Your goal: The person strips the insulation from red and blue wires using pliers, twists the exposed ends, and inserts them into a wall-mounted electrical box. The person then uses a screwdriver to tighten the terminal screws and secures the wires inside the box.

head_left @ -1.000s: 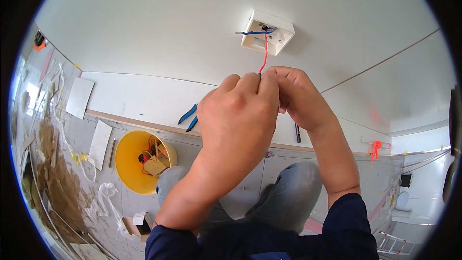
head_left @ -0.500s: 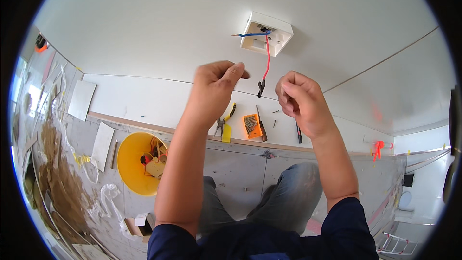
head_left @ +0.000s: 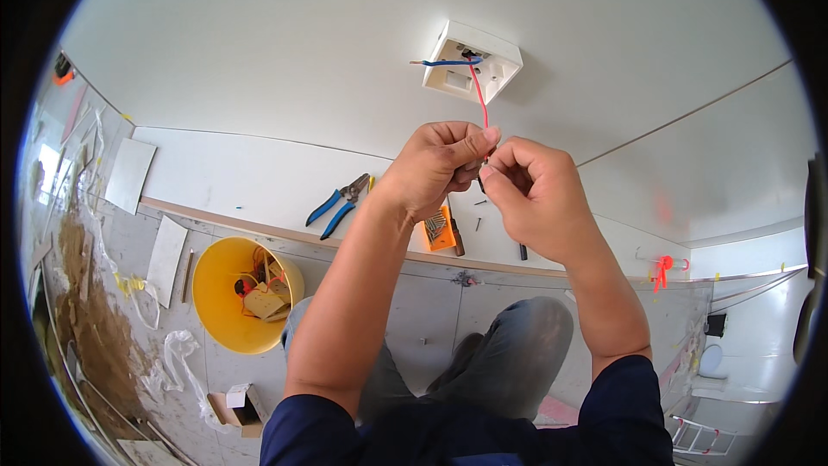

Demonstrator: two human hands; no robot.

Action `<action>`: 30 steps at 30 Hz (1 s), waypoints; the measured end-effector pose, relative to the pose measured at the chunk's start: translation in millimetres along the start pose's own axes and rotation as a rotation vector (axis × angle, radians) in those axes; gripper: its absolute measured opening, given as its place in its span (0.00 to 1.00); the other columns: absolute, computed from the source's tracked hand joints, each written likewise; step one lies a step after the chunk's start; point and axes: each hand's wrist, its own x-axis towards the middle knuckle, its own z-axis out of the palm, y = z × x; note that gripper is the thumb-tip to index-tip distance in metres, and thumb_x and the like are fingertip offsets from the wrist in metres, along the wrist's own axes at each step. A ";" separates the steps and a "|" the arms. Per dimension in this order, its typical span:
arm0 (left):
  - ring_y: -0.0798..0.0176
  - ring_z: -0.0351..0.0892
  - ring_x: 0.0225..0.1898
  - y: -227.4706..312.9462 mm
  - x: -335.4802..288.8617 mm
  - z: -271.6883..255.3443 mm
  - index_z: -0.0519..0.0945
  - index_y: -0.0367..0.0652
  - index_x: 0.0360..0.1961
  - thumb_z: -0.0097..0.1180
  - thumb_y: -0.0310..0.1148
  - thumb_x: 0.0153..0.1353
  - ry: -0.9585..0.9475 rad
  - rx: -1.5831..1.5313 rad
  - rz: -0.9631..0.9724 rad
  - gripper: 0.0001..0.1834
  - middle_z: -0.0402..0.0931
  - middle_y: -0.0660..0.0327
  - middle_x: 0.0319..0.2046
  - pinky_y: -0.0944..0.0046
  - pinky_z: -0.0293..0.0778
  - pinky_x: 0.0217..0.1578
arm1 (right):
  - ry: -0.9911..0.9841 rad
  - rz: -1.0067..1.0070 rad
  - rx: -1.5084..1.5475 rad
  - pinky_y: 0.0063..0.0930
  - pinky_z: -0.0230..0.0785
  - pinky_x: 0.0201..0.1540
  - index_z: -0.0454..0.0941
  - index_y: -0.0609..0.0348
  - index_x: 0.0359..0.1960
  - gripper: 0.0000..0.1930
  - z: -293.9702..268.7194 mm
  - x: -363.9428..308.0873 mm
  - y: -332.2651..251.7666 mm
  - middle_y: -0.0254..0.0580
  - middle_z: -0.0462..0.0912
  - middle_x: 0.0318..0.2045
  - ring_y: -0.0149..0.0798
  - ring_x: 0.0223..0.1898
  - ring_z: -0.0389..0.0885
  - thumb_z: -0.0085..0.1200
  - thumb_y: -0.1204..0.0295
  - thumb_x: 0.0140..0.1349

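Red wire, slanting steeply down-right from white box, left fingers and right fingers pinching it

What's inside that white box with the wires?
The white box holds parts of a blue wire and a red wire; both stick out. Whatever is right behind them is covered, so I can't tell what's there.

Curled left grip beside right grip
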 end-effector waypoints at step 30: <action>0.73 0.61 0.23 4.6 -10.6 11.7 0.75 0.46 0.27 0.64 0.35 0.72 -0.022 -0.004 0.025 0.16 0.67 0.71 0.21 0.69 0.58 0.26 | -0.096 0.192 0.633 0.18 0.52 0.24 0.75 0.57 0.36 0.09 -4.9 -15.5 31.1 0.27 0.74 0.26 0.19 0.22 0.63 0.54 0.70 0.78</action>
